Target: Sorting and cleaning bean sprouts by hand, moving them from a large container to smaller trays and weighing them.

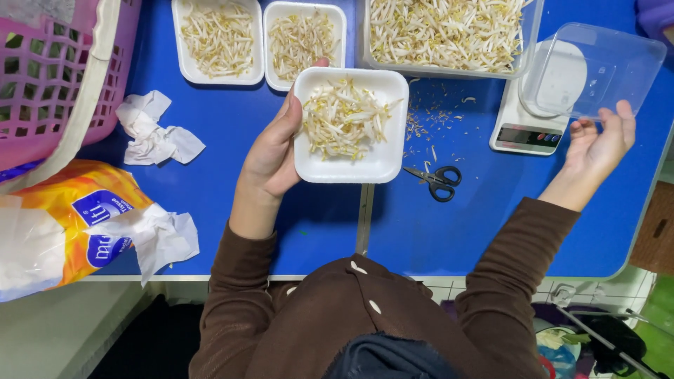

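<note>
Near left edge: soft orange-yellow tissue pack (67, 224), blue label patch (105, 228), white tissue sticking out. Far right: white scale's dark oblong display (537, 135).

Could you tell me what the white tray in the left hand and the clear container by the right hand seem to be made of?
White tray: probably foam, matte, thick rounded rim. Clear container: likely rigid plastic, glossy, see-through.
</note>
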